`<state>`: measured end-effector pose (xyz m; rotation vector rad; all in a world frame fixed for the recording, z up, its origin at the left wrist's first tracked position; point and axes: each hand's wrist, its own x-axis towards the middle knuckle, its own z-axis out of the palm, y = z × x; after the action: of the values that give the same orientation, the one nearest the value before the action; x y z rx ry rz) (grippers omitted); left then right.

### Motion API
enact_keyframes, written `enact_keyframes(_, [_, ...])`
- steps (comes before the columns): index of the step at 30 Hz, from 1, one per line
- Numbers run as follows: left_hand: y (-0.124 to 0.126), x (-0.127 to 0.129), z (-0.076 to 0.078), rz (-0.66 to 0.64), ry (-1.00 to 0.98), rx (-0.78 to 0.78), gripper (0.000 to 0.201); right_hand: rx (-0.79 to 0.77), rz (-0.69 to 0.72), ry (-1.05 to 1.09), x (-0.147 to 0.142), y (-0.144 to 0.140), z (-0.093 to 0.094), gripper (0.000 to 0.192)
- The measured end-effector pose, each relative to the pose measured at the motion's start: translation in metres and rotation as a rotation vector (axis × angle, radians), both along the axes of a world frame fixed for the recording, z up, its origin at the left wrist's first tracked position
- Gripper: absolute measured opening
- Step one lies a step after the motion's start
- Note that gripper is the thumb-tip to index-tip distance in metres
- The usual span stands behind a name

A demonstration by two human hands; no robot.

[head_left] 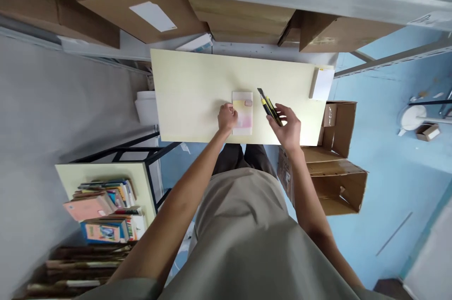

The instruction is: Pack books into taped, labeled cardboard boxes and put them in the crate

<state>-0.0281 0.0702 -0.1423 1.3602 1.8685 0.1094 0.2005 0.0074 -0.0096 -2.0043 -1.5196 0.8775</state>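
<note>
A notebook point(243, 114) with a soft yellow-to-pink cover lies flat on the pale yellow table point(190, 93), near its front edge. A small rounded label sits high on the cover's right side. My left hand point(228, 118) is closed, fingers curled, at the notebook's left edge; the fingertips are partly hidden. To the right of the notebook, my right hand point(287, 125) grips a yellow-and-black utility knife point(270, 108) above the table. Its dark blade points up and to the left, apart from the notebook.
A white box point(322, 84) stands at the table's right end. Cardboard boxes point(243, 20) line the shelf behind. Open cartons point(339, 187) sit on the right below table height. On the left, a lower table point(67, 177) carries stacked books point(106, 206), and a white bin point(146, 108) stands nearby.
</note>
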Motion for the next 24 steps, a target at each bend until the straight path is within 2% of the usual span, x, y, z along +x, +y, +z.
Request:
enact_keyframes(4, [0.001,-0.014,-0.001,-0.095,-0.046,0.037,0.03,-0.086,0.013,-0.043,-0.03,-0.003,-0.026,0.05])
enact_keyframes(9, [0.015,-0.052,0.009,-0.434,-0.052,0.243,0.047,-0.166,0.063,-0.203,-0.07,0.013,-0.058,0.048])
enact_keyframes(13, [0.031,-0.07,0.012,-0.633,-0.052,0.243,0.06,-0.197,0.106,-0.269,-0.097,0.033,-0.076,0.05])
enact_keyframes(18, [0.043,-0.082,0.006,-0.747,-0.024,0.225,0.062,-0.268,0.134,-0.298,-0.116,0.053,-0.087,0.048])
enact_keyframes(24, [0.048,-0.092,0.003,-0.795,-0.064,0.22,0.063,-0.356,0.152,-0.359,-0.13,0.058,-0.086,0.045])
